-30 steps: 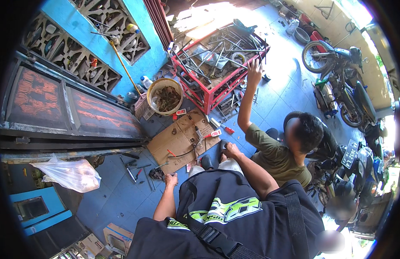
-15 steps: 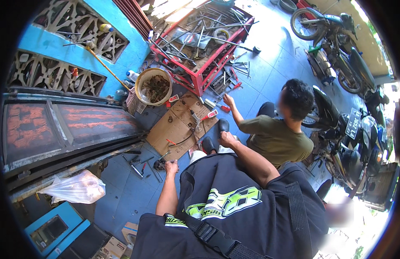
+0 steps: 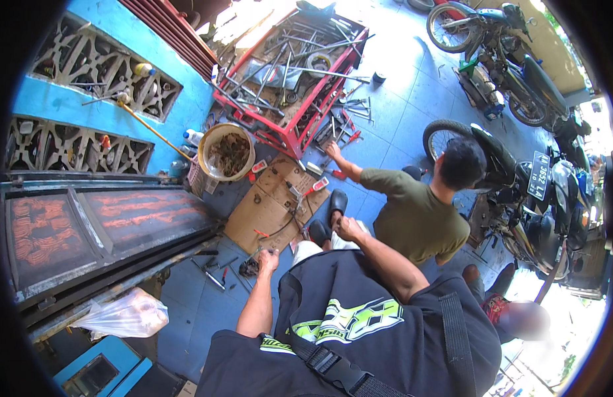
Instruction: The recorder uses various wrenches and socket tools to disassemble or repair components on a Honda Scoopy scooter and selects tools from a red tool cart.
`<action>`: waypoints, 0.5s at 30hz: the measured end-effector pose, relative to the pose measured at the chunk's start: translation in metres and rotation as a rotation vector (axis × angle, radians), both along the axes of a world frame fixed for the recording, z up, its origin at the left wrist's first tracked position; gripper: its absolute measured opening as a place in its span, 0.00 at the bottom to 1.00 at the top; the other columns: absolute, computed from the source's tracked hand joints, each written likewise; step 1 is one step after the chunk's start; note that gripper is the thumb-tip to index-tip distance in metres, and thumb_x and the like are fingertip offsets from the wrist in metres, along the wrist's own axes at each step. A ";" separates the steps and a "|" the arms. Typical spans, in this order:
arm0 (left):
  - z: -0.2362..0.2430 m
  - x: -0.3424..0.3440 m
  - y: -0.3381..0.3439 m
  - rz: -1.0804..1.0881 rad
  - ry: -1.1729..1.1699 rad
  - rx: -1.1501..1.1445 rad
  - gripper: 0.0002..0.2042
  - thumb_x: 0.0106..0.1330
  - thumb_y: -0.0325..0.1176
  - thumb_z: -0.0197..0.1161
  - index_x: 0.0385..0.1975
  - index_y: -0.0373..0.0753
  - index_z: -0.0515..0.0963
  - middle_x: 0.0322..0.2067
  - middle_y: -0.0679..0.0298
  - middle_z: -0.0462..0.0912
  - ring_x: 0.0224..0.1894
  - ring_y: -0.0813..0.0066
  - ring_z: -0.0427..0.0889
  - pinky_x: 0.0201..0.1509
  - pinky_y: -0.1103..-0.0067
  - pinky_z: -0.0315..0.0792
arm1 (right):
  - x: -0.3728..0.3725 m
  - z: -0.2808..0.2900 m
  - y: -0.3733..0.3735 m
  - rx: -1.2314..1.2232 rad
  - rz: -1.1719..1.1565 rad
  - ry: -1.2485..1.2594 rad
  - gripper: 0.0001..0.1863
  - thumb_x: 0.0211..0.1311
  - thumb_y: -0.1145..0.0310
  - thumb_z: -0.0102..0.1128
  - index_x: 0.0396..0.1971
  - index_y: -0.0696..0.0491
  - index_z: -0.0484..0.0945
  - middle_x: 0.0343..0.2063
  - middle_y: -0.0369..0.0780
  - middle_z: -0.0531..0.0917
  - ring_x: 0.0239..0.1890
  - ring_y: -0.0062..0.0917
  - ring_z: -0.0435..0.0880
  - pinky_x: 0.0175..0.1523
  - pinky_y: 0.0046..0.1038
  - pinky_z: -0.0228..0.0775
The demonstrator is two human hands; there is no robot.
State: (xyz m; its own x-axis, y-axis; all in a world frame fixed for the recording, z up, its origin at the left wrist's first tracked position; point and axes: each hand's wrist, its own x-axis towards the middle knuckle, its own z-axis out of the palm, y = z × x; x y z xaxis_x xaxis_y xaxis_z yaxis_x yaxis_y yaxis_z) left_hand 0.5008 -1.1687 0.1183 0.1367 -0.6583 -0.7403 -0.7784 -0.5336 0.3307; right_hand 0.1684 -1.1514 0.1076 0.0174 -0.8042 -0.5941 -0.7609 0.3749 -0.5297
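Pale plastic bag (image 3: 128,313), hand tools (image 3: 215,280) on the floor (image 3: 194,308), dark lump (image 3: 249,267) beside my left hand (image 3: 268,259), its fingers curled, pinching what I cannot tell, cardboard sheet (image 3: 268,208) ahead, my right hand (image 3: 349,229) over pale trousers (image 3: 346,245), fingers folded in, contents hidden, co-worker (image 3: 419,215).

A: Background stuff?
B: Red metal rack (image 3: 295,145), long bars (image 3: 329,73) jumbled on top. Pale bucket (image 3: 212,139) just beside, brownish contents, can't tell what.
A: Left side?
B: Blue wall (image 3: 98,102), openwork panels (image 3: 114,66), yellow stick (image 3: 151,128) slanting. Dark door (image 3: 141,205), orange streaks. Whitish plastic bag (image 3: 134,315) near it.
A: Right?
B: Motorcycles: one upper right (image 3: 543,81), black one (image 3: 498,157) lower.
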 end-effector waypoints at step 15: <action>0.084 -0.345 -0.403 -0.558 0.077 -0.935 0.15 0.62 0.37 0.56 0.38 0.29 0.71 0.30 0.47 0.78 0.32 0.50 0.80 0.34 0.63 0.73 | -0.004 -0.095 0.020 0.118 -0.213 -0.192 0.17 0.52 0.63 0.56 0.35 0.61 0.79 0.30 0.57 0.80 0.39 0.46 0.81 0.46 0.42 0.72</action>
State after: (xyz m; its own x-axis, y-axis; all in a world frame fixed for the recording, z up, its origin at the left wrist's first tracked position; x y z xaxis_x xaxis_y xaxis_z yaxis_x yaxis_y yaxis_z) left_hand 0.1563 -1.5712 0.2018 -0.3814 -0.9199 0.0912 -0.7924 0.3761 0.4803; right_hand 0.1647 -1.1316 0.0127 -0.0231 -0.7278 -0.6854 -0.5492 0.5821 -0.5996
